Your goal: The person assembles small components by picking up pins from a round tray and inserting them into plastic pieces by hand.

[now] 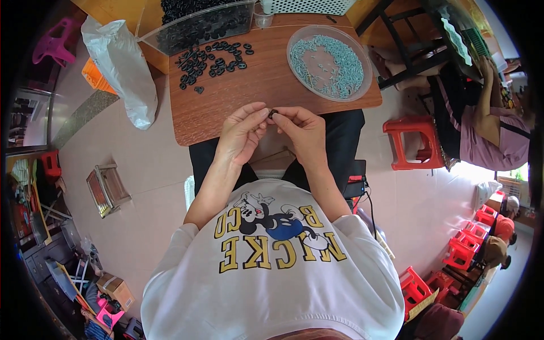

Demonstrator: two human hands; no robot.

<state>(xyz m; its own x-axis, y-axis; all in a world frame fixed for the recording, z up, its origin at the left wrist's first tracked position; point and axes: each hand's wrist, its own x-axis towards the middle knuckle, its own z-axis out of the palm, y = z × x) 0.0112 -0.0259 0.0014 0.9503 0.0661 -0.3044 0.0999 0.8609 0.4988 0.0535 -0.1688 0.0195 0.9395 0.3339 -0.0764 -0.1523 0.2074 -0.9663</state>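
Just off the table's near edge, both my hands meet over a small black plastic part [272, 113]. My left hand [245, 127] pinches at it from the left with thumb and forefinger. My right hand [304, 129] has its thumb and forefinger closed on the same part; fingers cover most of it. Beyond, at the left of the wooden table [263, 73], lies a loose pile of small black parts [218, 59]. To the right sits a round clear tray [367, 71] with many small pale blue-green pieces [345, 62] in it.
A clear bin [207, 31] full of black parts stands at the back left, beside a small clear cup [263, 17] and a white basket [309, 5]. A white bag [127, 73] is left of the table. Right, a red stool [411, 141] stands near a seated person [490, 130].
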